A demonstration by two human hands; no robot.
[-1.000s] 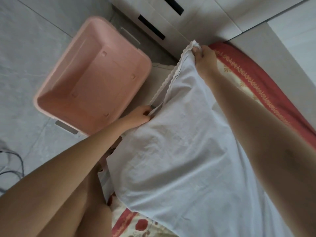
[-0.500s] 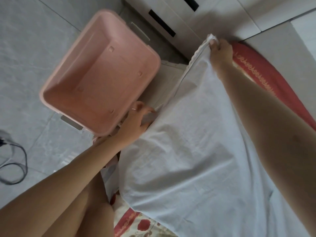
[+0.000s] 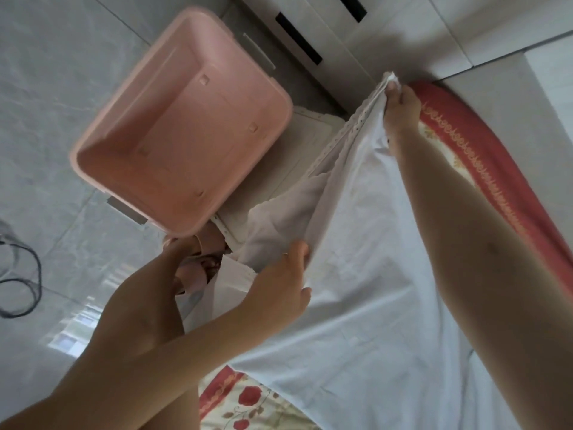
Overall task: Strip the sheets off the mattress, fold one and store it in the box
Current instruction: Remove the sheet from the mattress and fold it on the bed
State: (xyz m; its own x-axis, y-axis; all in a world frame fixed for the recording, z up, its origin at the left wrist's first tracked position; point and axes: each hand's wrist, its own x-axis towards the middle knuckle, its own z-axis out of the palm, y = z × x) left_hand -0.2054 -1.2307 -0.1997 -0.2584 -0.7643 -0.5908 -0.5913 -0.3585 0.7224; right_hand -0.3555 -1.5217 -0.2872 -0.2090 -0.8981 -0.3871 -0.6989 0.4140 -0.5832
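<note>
**Partly hidden: a sheet held at two points beside the box**

Up at the far corner of the bed, the right hand [image 3: 400, 110] pinches a bunched corner of the white sheet [image 3: 372, 290] between thumb and fingertips and holds it raised, its scalloped hem hanging down from the grip. The left hand [image 3: 279, 283] grips a lower fold of the same sheet at the bed's near edge. Its thumb lies on top of the cloth, while its fingers are tucked under the fold and out of sight. Between the two hands the sheet sags in loose folds, and the rest spreads over the bed and runs off the bottom of the view.

A red floral cover [image 3: 483, 169] shows past the right forearm and again below the sheet's lower edge.

The pink box [image 3: 186, 125] stands open on the tiled floor [image 3: 55, 88] just beside the bed, with nothing in it. A pale flat panel [image 3: 297, 169] lies half under the box and the sheet; what it is cannot be told. White drawers [image 3: 310, 35] are cut off at the top, and a dark cable [image 3: 21, 274] at the left edge.
</note>
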